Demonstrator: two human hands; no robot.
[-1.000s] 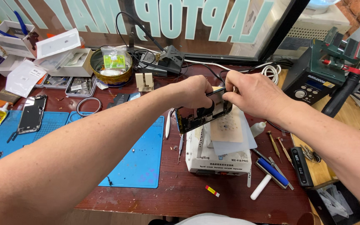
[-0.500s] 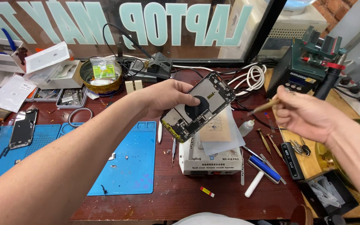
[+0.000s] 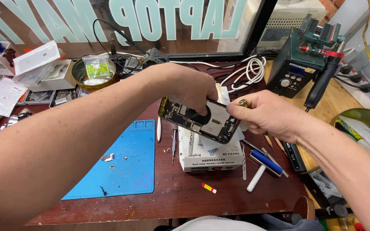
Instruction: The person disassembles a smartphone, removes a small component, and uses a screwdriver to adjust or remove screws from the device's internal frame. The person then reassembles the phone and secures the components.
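Observation:
My left hand [image 3: 189,87] grips an opened phone body [image 3: 202,119] from above, its dark inner parts facing me, held over a white heating plate box [image 3: 210,154]. My right hand [image 3: 266,115] is closed around a thin tool with a brass-coloured end [image 3: 243,103], held at the phone's right edge. The tool's tip is hidden behind my fingers and the phone.
A blue work mat [image 3: 120,162] lies to the left with small loose parts on it. A blue roller [image 3: 264,160], tweezers and picks lie right of the box. A soldering station [image 3: 298,72], white cables [image 3: 249,70], a round tin [image 3: 93,72] and white boxes [image 3: 35,57] stand at the back.
The phone has come down from its raised tilt to just above the white box. My right hand, apart from it before, has come in with the tool to the phone's right edge.

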